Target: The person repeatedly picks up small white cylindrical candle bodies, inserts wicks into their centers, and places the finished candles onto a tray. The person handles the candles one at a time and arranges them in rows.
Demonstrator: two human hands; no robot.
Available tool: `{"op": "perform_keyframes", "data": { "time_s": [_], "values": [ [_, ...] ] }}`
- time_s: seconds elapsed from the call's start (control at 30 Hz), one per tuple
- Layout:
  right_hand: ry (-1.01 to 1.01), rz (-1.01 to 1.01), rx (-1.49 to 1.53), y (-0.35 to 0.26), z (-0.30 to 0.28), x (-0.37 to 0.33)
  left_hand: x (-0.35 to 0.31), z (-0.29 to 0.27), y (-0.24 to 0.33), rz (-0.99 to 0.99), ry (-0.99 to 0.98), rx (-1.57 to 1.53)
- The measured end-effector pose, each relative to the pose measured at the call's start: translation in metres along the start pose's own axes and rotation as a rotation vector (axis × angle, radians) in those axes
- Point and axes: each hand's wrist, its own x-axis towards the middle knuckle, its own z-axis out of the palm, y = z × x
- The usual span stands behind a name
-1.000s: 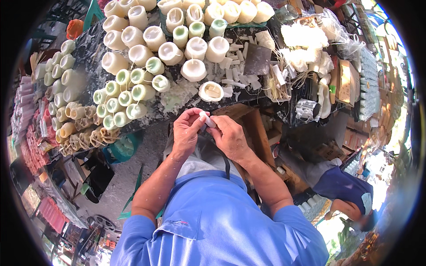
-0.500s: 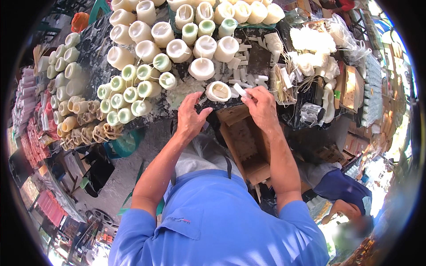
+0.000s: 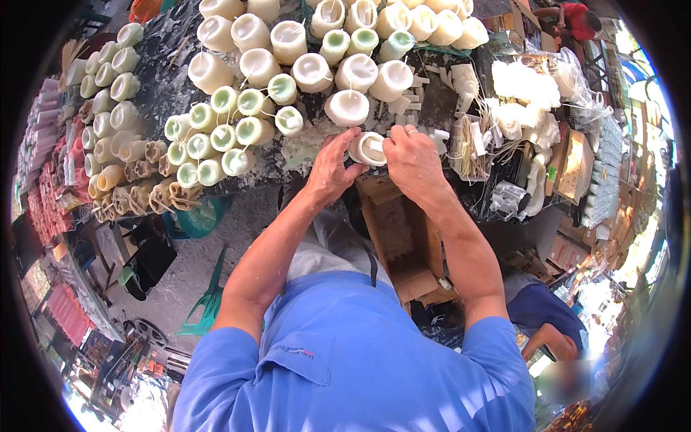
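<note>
A hollow cream-white wax candle [image 3: 355, 153] stands near the table's front edge, its open top facing up. My left hand [image 3: 333, 168] grips its left side, fingertips behind and thumb in front. From the right, my right hand [image 3: 414, 160] pinches a small white wax stick [image 3: 376, 145] over the candle's hollow, with the stick's end in the opening. The fingers partly hide the stick. Just behind stands a larger white candle [image 3: 347, 108]. More white wax sticks [image 3: 440, 135] lie to the right of my right hand.
Rows of white candles [image 3: 312, 72] and green-tinted candles [image 3: 253, 131] fill the table behind and to the left. At right lie a container of wicks [image 3: 468, 155] and white wax lumps [image 3: 515, 119]. A cardboard box [image 3: 392, 223] stands below the edge. Another person [image 3: 551, 317] is at lower right.
My left hand has come in against the candle and now grips it. My right hand has brought the white stick leftward from beside the candle to its hollow. The view has shifted slightly.
</note>
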Motion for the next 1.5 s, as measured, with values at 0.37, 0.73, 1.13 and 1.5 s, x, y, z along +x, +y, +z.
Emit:
{"op": "perform_keyframes", "data": {
  "time_s": [0.37,0.73,1.13,1.5],
  "values": [
    [0.159,0.135,0.329,-0.003,0.026,-0.006,0.008,-0.015,-0.009,0.041,-0.096,-0.008],
    [0.195,0.315,0.464,-0.004,0.035,-0.013,0.013,-0.016,-0.005,0.061,-0.11,0.01],
    [0.112,0.146,0.092,-0.001,0.031,-0.008,0.015,-0.018,0.0,0.06,-0.115,0.006],
    [0.19,0.461,0.389,-0.009,0.048,-0.012,0.015,-0.015,-0.003,0.041,-0.106,-0.011]
  ]
}}
